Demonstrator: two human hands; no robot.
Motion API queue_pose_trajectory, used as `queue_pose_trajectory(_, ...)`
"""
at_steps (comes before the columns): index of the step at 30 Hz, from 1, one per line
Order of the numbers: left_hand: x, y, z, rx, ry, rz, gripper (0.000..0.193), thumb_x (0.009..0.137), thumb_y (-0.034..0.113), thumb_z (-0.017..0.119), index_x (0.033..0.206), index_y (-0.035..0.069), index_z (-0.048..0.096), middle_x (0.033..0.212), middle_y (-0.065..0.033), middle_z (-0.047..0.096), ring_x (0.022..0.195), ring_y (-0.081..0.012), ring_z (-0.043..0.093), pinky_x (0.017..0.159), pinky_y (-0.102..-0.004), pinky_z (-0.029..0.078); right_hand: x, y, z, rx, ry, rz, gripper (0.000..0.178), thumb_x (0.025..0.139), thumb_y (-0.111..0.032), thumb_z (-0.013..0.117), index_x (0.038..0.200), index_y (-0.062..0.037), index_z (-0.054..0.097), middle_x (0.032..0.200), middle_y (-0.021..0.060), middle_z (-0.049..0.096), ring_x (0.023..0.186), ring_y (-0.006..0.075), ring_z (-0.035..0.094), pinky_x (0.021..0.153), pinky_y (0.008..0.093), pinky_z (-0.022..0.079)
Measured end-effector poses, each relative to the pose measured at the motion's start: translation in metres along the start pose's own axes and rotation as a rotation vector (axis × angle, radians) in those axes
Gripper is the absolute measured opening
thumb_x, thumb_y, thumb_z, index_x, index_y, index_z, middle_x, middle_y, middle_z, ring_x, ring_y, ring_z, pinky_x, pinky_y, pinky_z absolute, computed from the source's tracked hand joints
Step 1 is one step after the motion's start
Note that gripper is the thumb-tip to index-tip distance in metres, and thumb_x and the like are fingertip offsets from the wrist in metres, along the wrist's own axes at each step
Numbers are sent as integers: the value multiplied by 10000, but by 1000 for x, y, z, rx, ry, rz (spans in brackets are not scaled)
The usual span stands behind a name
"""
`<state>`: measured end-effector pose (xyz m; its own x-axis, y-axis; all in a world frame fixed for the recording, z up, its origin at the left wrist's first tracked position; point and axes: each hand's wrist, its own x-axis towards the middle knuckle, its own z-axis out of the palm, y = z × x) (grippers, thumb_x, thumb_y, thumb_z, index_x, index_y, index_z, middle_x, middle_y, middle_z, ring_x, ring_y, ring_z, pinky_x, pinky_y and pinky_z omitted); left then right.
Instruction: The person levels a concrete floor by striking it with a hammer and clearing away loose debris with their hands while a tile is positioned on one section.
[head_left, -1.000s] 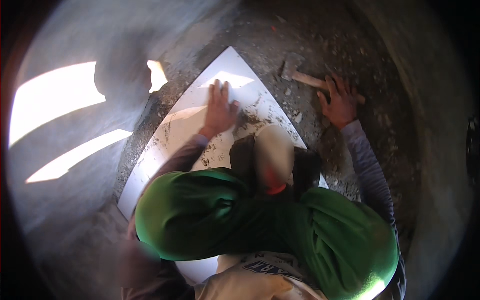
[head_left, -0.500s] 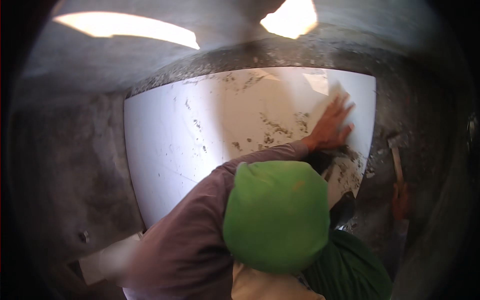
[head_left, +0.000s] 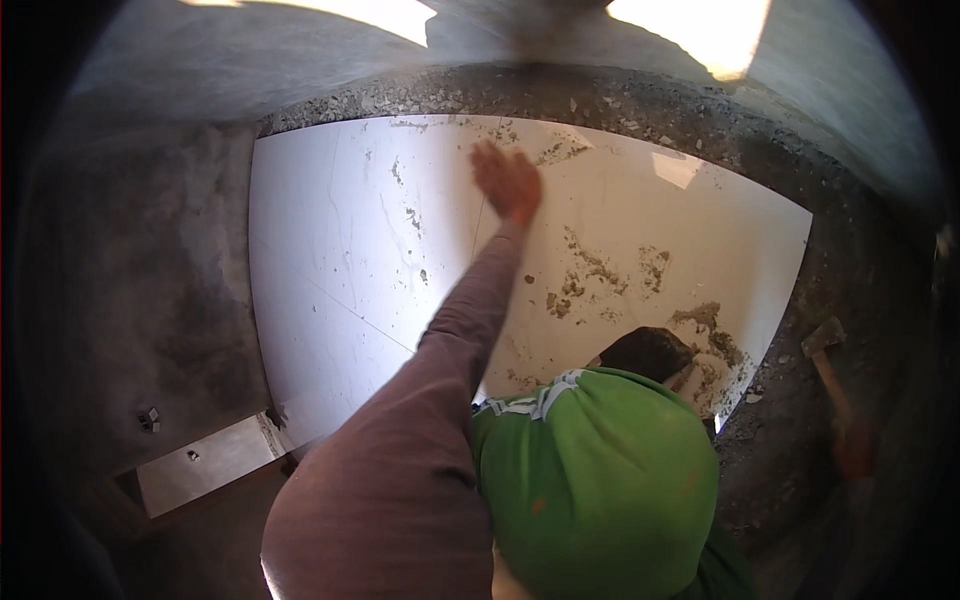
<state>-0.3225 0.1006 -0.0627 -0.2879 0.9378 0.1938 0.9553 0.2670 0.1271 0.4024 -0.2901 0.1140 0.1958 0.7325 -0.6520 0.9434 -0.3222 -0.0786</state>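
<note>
My left hand [head_left: 508, 182] reaches over the far part of large glossy white floor tiles [head_left: 340, 250], beside a thin joint line. Its fingers are stretched out and slightly blurred; whether the palm touches the tile cannot be told. At the far right, my right hand [head_left: 853, 450] is closed around the wooden handle of a hammer [head_left: 832, 380]. The hammer's head points away from me, over the dark rough ground beyond the tiles' right edge. Crumbs of grey-brown mortar [head_left: 575, 280] lie scattered over the tile surface.
My green-clad knee [head_left: 600, 480] and dark shoe [head_left: 650, 355] are at the near right of the tiles. Rubble [head_left: 380, 100] runs along the far wall. Bare concrete [head_left: 150, 280] lies left, with a pale slab [head_left: 205, 465] at the lower left.
My left hand has swept leftward from the right part of the tiles toward the joint line. The view has shifted, showing more of the right side. The hammer stays in my right hand.
</note>
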Motion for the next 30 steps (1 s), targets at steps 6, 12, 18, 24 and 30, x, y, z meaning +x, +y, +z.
queue_pose_trajectory(6,-74,190,-7,-322,-108,351,782,1055,327,602,1708,29,290,1786,-272,194,1676,-428,138,1352,-563,125,19,38,20,29,-13,3,359,1031,-231,711,1278,24,660,1181,308,668,1107,510,650,931,555,512)
queue_pose_trajectory(12,-145,397,-111,-1096,-284,1257,228,826,247,721,938,57,777,1369,-349,580,1407,-569,475,1200,-649,380,6,135,124,-160,139,-66,380,1065,-254,646,1334,15,654,1209,294,667,1112,513,631,979,566,501)
queue_pose_trajectory(18,-200,475,-206,-934,-442,1617,266,834,300,735,1008,104,784,1372,-275,609,1412,-495,486,1197,-616,392,27,17,131,125,6,-17,389,1062,-239,638,1372,-6,658,1249,272,686,1155,475,647,1014,543,518)
queue_pose_trajectory(24,-241,568,-233,-661,-571,1665,313,841,353,748,1077,152,791,1374,-201,638,1416,-421,497,1194,-583,405,0,-20,113,157,64,50,379,1060,-274,654,1313,8,683,1188,250,712,1079,431,675,948,523,542)
queue_pose_trajectory(30,-283,631,-222,-327,-626,1659,364,849,405,762,1147,199,799,1377,-127,667,1421,-347,508,1191,-549,417,-16,-16,117,174,69,110,385,1059,-308,669,1254,22,708,1128,227,737,1002,387,702,882,503,567)
